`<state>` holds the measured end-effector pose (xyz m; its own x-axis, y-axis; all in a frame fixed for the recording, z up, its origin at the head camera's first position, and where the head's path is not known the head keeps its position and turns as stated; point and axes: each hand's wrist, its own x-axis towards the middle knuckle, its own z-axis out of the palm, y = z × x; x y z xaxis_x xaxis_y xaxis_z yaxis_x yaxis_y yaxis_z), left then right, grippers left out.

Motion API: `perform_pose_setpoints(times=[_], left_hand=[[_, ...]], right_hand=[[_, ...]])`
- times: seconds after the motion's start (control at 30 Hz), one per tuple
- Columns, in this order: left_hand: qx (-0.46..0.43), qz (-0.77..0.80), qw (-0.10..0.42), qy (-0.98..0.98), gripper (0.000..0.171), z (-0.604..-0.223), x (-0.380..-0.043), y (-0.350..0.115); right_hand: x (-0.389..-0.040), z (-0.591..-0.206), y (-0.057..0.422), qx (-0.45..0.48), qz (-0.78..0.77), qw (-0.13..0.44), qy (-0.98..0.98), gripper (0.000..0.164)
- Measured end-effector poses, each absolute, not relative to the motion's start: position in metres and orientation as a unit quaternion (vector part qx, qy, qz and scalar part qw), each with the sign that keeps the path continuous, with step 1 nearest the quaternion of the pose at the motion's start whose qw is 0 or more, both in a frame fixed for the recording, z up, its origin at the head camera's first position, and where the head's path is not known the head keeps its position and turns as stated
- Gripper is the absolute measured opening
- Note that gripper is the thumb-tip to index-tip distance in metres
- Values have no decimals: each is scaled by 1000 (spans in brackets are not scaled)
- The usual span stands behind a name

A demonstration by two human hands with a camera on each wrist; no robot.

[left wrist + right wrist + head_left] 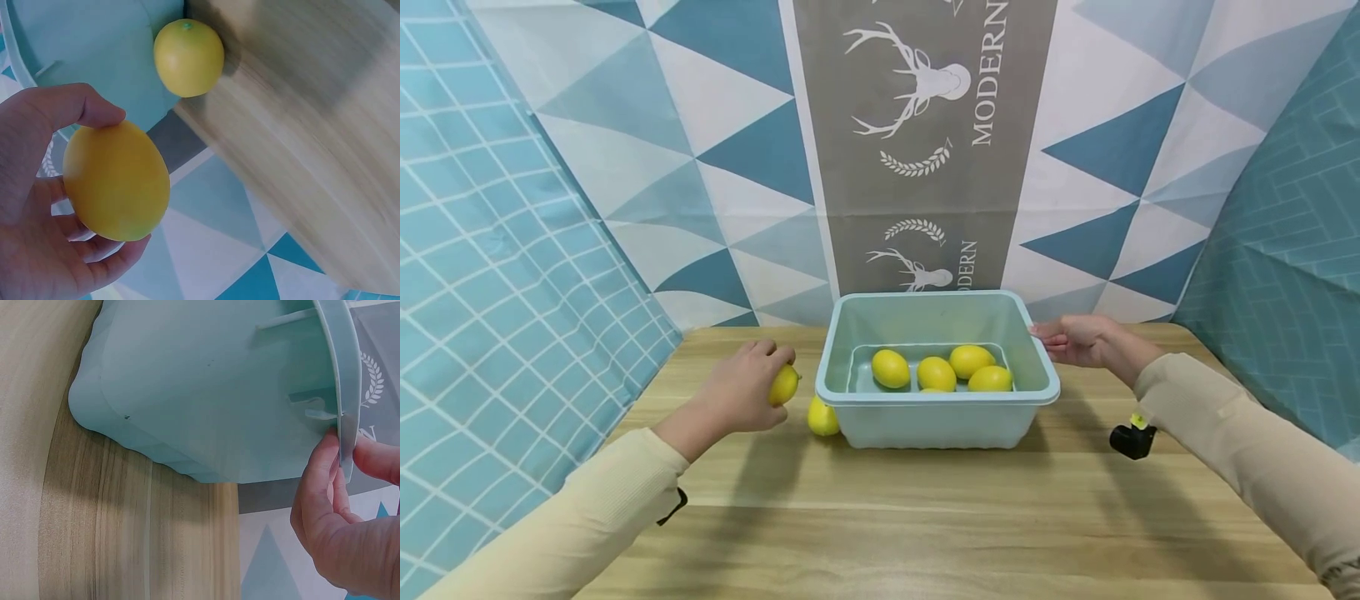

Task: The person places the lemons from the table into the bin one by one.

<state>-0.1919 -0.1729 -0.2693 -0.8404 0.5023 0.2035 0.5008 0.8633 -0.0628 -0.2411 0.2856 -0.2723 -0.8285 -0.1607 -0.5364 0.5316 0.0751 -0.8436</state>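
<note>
My left hand (741, 387) holds a lemon (784, 385) above the table, left of a pale blue plastic bin (936, 425). In the left wrist view the thumb and curled fingers wrap round this lemon (117, 181). A second lemon (823, 417) rests on the table against the bin's left side. Several lemons (891, 368) lie inside on the bin's floor. At the bin's right end, my right hand (1078, 340) pinches the rim (347, 375), thumb on one side and fingers underneath.
The wooden table (880, 517) backs onto a patterned cloth wall (752, 150), with a blue grid-patterned cloth (497, 275) on the left and a teal one (1285, 192) on the right. A small black device (1132, 440) shows by the right sleeve.
</note>
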Motion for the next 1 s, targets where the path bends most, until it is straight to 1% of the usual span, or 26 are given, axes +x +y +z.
perform_pose_setpoints(times=[0.37,0.63,0.7,0.77,0.87,0.93,1.0], left_hand=[[-262,11,102,-960,54,-250,-202,-168],[-293,10,76,-953,47,-230,-208,-161],[-302,10,73,-951,46,-226,-210,-159],[-307,9,68,-949,46,-221,-211,-157],[-313,8,57,-948,46,-215,-213,-154],[-314,6,48,-948,48,-211,-214,-151],[-316,5,42,-948,48,-208,-215,-149]], right_hand=[[-238,-273,285,129,-669,265,683,17],[-239,-271,285,120,-660,263,694,27],[-239,-271,285,123,-661,263,692,24],[-240,-271,286,125,-663,263,689,16],[-239,-271,285,127,-665,262,688,11],[-239,-271,285,125,-664,263,689,12],[-239,-271,285,125,-662,263,691,17]])
